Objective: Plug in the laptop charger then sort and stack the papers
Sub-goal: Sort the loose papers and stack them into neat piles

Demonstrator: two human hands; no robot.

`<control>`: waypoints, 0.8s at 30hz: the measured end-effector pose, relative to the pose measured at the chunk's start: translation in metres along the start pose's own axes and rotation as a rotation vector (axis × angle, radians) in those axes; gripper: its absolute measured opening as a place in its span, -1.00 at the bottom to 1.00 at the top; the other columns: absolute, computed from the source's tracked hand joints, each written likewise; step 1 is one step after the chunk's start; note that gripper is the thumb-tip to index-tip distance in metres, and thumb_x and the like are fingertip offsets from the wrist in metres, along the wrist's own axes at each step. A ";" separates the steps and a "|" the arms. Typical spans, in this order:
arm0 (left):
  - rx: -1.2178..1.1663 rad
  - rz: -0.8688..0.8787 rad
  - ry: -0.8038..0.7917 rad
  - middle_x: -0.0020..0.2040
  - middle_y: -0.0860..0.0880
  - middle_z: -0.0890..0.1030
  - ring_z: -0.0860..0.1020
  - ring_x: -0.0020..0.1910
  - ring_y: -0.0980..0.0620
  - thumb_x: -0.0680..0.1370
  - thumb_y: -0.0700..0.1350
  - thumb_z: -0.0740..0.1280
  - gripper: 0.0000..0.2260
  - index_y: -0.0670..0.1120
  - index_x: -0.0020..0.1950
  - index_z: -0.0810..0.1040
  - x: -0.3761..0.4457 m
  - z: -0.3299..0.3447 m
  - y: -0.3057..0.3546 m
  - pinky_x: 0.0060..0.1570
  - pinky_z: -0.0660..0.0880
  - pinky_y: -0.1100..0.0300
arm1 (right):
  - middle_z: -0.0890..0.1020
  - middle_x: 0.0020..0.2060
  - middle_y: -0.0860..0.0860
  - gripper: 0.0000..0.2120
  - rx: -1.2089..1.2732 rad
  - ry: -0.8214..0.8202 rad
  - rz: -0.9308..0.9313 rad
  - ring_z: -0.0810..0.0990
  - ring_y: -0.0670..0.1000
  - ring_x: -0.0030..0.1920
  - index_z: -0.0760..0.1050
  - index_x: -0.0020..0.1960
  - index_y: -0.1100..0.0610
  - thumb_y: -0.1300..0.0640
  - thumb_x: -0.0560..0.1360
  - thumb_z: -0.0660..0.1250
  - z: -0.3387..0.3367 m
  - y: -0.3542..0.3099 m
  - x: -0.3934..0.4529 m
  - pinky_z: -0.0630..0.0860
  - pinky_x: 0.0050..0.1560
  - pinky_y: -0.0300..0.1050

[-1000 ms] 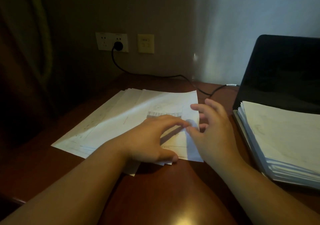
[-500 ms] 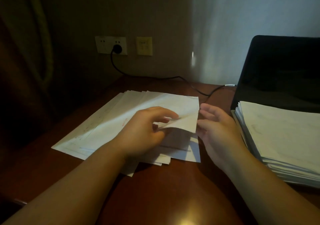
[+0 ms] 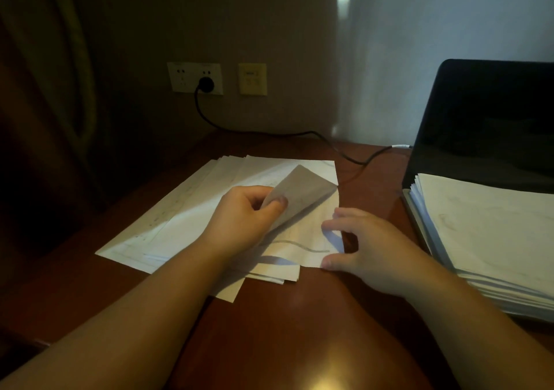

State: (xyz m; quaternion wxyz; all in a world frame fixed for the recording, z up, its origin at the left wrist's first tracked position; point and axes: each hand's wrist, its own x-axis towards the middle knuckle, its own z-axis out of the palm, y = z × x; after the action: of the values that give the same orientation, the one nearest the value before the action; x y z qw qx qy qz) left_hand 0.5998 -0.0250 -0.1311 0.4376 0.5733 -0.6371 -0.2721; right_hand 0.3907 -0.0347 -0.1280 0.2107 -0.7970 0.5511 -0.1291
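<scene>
With left hand pinching the top sheet at the loose pile, twelve o'clock of centre, and right hand relaxed, fingertips steadying beneath: peel slowly, lifting one sheet only.

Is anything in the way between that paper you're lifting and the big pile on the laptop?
Nothing visible. Between the lifted sheet and the stack there is only bare desk; the right hand sits lower, on the spread papers.
</scene>
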 end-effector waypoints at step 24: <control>-0.048 0.050 -0.059 -0.11 0.28 0.60 0.57 -0.06 0.27 0.61 0.04 0.32 -0.91 0.19 0.00 0.63 -0.001 0.001 0.002 -0.18 0.52 0.28 | 0.67 -0.30 -0.17 -0.46 0.912 0.364 0.188 0.66 -0.24 -0.22 0.40 0.35 -0.13 0.19 0.46 0.49 0.017 -0.016 0.003 0.58 -0.33 -0.29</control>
State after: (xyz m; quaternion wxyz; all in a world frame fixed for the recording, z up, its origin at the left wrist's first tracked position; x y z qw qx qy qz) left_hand 0.5980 -0.0237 -0.1299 0.4389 0.5384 -0.6570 -0.2930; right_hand 0.4127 -0.0295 -0.1347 0.4488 -0.5349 0.5360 -0.4745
